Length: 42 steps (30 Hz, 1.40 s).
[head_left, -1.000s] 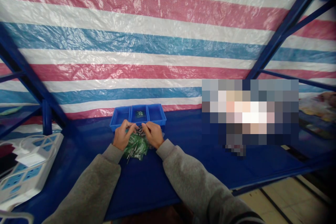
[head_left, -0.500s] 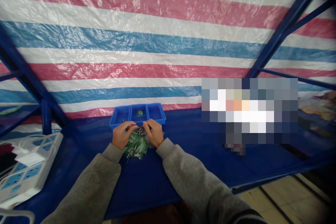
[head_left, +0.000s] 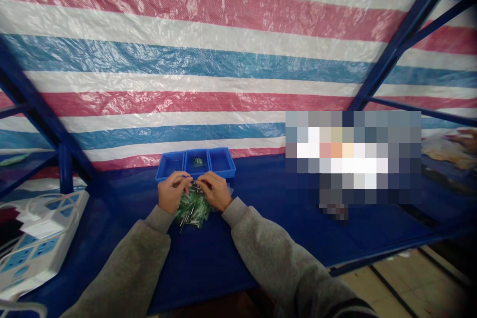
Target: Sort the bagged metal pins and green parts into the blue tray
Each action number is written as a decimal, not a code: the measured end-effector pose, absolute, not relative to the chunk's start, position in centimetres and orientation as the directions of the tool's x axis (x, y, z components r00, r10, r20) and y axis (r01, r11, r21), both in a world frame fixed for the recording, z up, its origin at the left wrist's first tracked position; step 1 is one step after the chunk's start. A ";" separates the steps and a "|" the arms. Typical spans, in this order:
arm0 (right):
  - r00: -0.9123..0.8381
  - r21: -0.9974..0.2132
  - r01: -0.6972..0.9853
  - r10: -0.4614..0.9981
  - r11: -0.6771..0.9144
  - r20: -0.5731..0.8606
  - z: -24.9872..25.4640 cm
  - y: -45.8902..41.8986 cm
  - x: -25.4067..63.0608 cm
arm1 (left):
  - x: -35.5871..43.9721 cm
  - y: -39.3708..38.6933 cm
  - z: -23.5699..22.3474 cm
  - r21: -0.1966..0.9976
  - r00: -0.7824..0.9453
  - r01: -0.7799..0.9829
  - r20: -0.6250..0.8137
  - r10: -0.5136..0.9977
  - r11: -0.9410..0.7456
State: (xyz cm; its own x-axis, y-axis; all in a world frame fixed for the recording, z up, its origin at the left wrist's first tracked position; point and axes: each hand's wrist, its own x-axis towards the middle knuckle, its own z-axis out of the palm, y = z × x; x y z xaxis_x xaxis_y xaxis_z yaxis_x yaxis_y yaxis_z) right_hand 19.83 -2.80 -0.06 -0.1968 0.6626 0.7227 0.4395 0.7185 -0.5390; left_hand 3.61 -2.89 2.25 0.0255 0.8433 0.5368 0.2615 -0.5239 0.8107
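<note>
- Striped sheeting (head_left: pixel 208 77) hung behind the blue counter (head_left: pixel 208 261).
- Green packets (head_left: pixel 196 206) and slim metal pieces (head_left: pixel 183 219) lay heaped toward the counter's back edge, just before a three-part blue tray (head_left: pixel 221 160).
- Left hand (head_left: pixel 172 193) and right hand (head_left: pixel 216 190) curled over them, fingertips drawn nearly together; whether these hands gripped anything could not be made out.

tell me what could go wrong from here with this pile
Slim metal pieces jut from the green pile, so one could slip onto the table. The left hand and right hand crowd over it, so either might knock pieces loose. The tray sits just beyond and could get bumped.
</note>
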 end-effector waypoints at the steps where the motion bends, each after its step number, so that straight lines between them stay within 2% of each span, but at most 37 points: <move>1: -0.189 -0.542 0.440 0.664 0.716 0.723 0.0 -2.8 19.8 | 3.6 -2.9 2.2 0.811 0.024 0.255 0.540 0.842 -0.527; 9: -0.191 -0.542 0.394 0.643 0.742 0.742 0.1 -2.9 19.8 | 3.6 -2.7 1.9 0.825 0.032 0.247 0.518 0.855 -0.509; 14: -0.166 -0.556 0.420 0.664 0.717 0.729 0.2 -2.9 20.0 | 3.5 -2.4 2.0 0.816 0.032 0.250 0.532 0.846 -0.522; 25: -0.158 -0.569 0.423 0.676 0.705 0.720 0.2 -2.7 20.0 | 3.6 -2.4 2.6 0.930 0.109 0.037 0.359 0.927 -0.365; 31: -0.158 -0.565 0.454 0.686 0.689 0.710 0.1 -2.8 20.0 | 3.6 -2.2 2.8 0.903 0.068 0.016 0.427 0.902 -0.429; 33: -0.126 -0.570 0.458 0.685 0.682 0.718 0.1 -2.8 20.0 | 3.6 -2.4 3.0 0.878 0.080 0.081 0.465 0.881 -0.471; 35: -0.096 -0.577 0.465 0.686 0.672 0.722 0.0 -2.7 20.0 | 3.5 -2.6 3.0 0.815 0.107 0.252 0.512 0.852 -0.522; 38: -0.067 -0.587 0.475 0.692 0.655 0.718 0.0 -2.7 20.1 | 3.4 -2.8 2.8 0.619 0.179 0.510 0.603 0.778 -0.597; 40: -0.056 -0.592 0.476 0.694 0.650 0.718 0.0 -2.7 20.1 | 3.3 -2.9 2.7 0.523 0.218 0.572 0.646 0.732 -0.632; 42: -0.046 -0.593 0.476 0.692 0.649 0.720 0.1 -2.7 20.1 | 3.2 -2.9 2.7 0.512 0.197 0.577 0.669 0.717 -0.637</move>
State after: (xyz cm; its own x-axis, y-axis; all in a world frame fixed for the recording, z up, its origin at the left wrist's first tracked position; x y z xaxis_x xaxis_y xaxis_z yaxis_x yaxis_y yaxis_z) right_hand 20.12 -2.70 0.08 -0.0457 0.6920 0.7204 0.4756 0.6493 -0.5935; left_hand 3.22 -2.88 2.70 0.1975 0.7166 0.6689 0.5773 -0.6365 0.5115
